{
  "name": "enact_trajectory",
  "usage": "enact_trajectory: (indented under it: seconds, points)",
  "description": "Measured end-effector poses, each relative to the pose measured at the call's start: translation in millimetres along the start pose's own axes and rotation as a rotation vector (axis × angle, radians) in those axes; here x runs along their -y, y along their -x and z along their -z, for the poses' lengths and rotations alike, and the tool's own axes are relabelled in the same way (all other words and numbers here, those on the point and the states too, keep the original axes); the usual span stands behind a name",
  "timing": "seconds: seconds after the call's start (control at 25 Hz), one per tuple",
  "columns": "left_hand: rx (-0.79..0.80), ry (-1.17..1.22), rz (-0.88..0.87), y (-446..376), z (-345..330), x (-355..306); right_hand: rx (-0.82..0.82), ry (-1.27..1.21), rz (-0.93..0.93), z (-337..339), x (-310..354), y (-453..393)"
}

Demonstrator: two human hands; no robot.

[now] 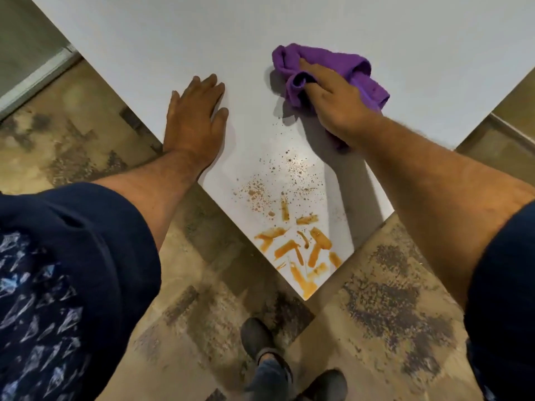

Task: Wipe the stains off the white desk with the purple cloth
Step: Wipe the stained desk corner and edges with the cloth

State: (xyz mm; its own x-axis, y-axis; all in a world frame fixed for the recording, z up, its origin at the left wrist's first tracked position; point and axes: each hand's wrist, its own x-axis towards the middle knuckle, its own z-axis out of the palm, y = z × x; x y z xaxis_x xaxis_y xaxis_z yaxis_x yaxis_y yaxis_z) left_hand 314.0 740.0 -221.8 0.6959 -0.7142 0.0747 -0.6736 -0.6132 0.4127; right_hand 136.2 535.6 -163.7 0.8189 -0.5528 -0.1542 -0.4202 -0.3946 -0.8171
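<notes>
On the white tabletop (pixel 318 30), seen corner-on from above, the right hand (pixel 335 102) lies over a bunched purple cloth (pixel 347 65), fingers closed into its folds and pressing it against the surface; the cloth sits well up from the near corner, on unsoiled white. Left hand (pixel 194 117) lies flat on the tabletop near its left edge, palm down, fingers spread and holding nothing, apart from the cloth. Stains occupy the near corner: orange-brown smears (pixel 301 250) in short streaks of mixed direction, running down to the corner tip, and above them a scatter of fine brown specks (pixel 278 178) thinning toward the right hand. Cloth and stains are not in contact; the specks nearest the cloth lie just below it. Both forearms are bare below dark blue sleeves (pixel 72 241), the left one with a pale printed pattern. No readable writing, label or brand on any item. Below the corner, two dark shoes (pixel 260 340) stand on a mottled beige-and-grey floor (pixel 390 299).
</notes>
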Motion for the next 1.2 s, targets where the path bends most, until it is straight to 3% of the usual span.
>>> enact_trajectory:
  seconds: [0.12, 0.24, 0.4, 0.52, 0.64, 0.8, 1.0, 1.2]
  points:
    - [-0.006, 0.058, 0.005, 1, 0, -2, 0.115, 0.176, 0.174, -49, 17, 18]
    - [-0.007, 0.132, 0.044, -2, 3, -4, 0.214, 0.253, 0.222, -83, 32, 45]
    - [-0.038, 0.096, 0.011, -2, 2, 0, 0.265, 0.296, 0.258, -68, 10, 85]
    - [-0.038, 0.108, -0.045, 3, 3, 1, 0.137, 0.475, 0.159, -21, -32, 105]
    - [0.081, -0.101, -0.138, 7, 2, 3, 0.056, 0.660, -0.027, 22, -65, 118]
    - [0.151, -0.132, -0.208, 4, 3, 6, 0.012, 0.549, -0.143, 11, -64, 132]
    - [0.103, 0.082, -0.165, 7, 5, 8, 0.119, 0.506, -0.026, -51, -26, 172]
    - [0.097, 0.094, -0.149, 7, 8, 6, 0.122, 0.579, -0.012, -106, 5, 168]
